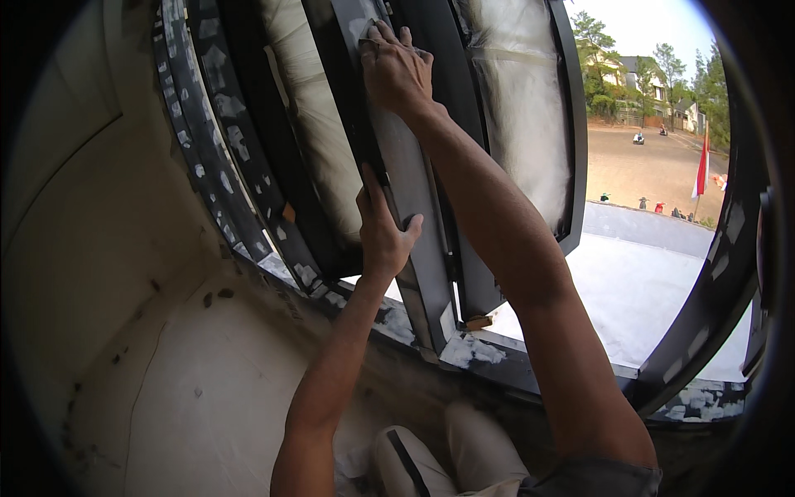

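1. Resting on a long, flat-faced upright post of matte grey, dark-edged material, both hands meet the work in the middle of the window opening, its foot at the sill.
2. The left hand is spread rather than clenched: its fingers lie straight along the dark edge, thumb apart on the grey face.
3. The right hand lies higher up, palm toward the face, fingers slightly bent; whether it pinches anything beneath them, I cannot tell.
4. The post should feel stiff and solid, probably too firmly seated to shift; its powdery-looking face may be slick under dry skin. Its long edges offer the best hold, with broad, even pressure on the flat.
5. Beside it, the black rectangular window sash carries wrinkled, translucent whitish film, likely soft and easily torn.
6. Below, the dark sill with rough white patches looks chalky, and a small brown wood-like block sits by the sash's lower corner.
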`<state>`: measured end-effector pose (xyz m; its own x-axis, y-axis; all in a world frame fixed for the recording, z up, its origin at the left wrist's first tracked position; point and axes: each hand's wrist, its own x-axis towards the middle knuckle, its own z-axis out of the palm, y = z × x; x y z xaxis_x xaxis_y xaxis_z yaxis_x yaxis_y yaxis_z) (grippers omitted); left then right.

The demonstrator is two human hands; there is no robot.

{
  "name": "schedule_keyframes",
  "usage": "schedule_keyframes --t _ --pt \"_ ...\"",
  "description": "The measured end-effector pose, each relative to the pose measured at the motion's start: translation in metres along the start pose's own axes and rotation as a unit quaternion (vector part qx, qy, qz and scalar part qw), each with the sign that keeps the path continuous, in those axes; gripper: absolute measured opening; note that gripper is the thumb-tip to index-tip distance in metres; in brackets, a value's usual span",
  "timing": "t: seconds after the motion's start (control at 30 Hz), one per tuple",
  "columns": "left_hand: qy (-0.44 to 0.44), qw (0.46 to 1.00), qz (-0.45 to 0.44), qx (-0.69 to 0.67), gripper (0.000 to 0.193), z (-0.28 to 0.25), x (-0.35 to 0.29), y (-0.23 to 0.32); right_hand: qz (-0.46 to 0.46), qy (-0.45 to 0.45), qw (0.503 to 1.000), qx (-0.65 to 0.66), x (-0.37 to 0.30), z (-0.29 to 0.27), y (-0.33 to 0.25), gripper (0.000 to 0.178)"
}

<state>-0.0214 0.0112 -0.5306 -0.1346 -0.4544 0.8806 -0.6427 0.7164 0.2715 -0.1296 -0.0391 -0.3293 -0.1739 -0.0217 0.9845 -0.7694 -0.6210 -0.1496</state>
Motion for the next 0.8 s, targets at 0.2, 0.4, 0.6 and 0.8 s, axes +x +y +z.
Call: schedule_keyframes --t 0.2,0.4,0.6,0.8 --pt "0.070 0.943 0.177 0.272 0.091 -0.044 0.064 0.009 0.133 0.009 0.984 0.121 -0.060 -0.039 0.027 0.047" --pt "0.038 0.715 0.280 0.639 0.056 -0.105 0.200 0.068 0.174 -0.042 0.975 0.130 -0.159 -0.066 0.036 0.045" --pt "-0.016 0.627 0.354 0.693 0.055 -0.076 0.176 0.059 0.195 -0.071 0.970 0.129 -0.179 -0.080 0.049 0.045" --pt "0.018 0.666 0.371 0.647 0.045 -0.124 0.221 0.075 0.163 -0.047 0.969 0.179 -0.174 -0.071 0.038 0.049"
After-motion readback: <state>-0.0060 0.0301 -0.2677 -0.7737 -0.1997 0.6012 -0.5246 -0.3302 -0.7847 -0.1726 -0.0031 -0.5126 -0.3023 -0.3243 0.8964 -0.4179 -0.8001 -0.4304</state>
